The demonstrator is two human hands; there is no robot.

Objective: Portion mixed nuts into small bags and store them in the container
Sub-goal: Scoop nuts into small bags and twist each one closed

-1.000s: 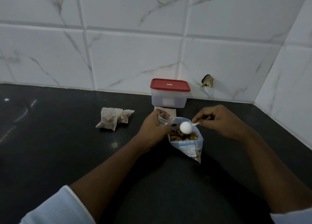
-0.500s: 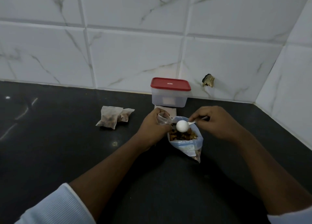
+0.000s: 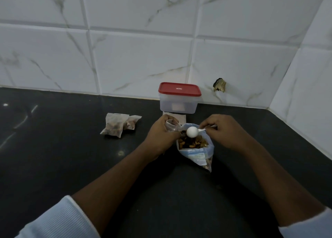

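An open blue-and-white bag of mixed nuts [image 3: 196, 152] stands on the black counter [image 3: 62, 157]. My right hand [image 3: 224, 132] pinches the handle of a white plastic spoon [image 3: 192, 131], whose bowl is turned back-up over the nuts. My left hand [image 3: 161, 135] grips a small clear bag [image 3: 171, 124] just left of the spoon. Two filled small bags [image 3: 119, 125] lie to the left. A clear container with a red lid [image 3: 179, 98] stands shut against the wall.
A stack of flat empty bags [image 3: 177, 117] lies between the container and my hands. White marble tiles close the back and right side. A chipped hole [image 3: 219, 84] marks the wall right of the container.
The spoon has moved a little to the left, toward the small clear bag, and my right hand followed it. My left hand has stayed in place.
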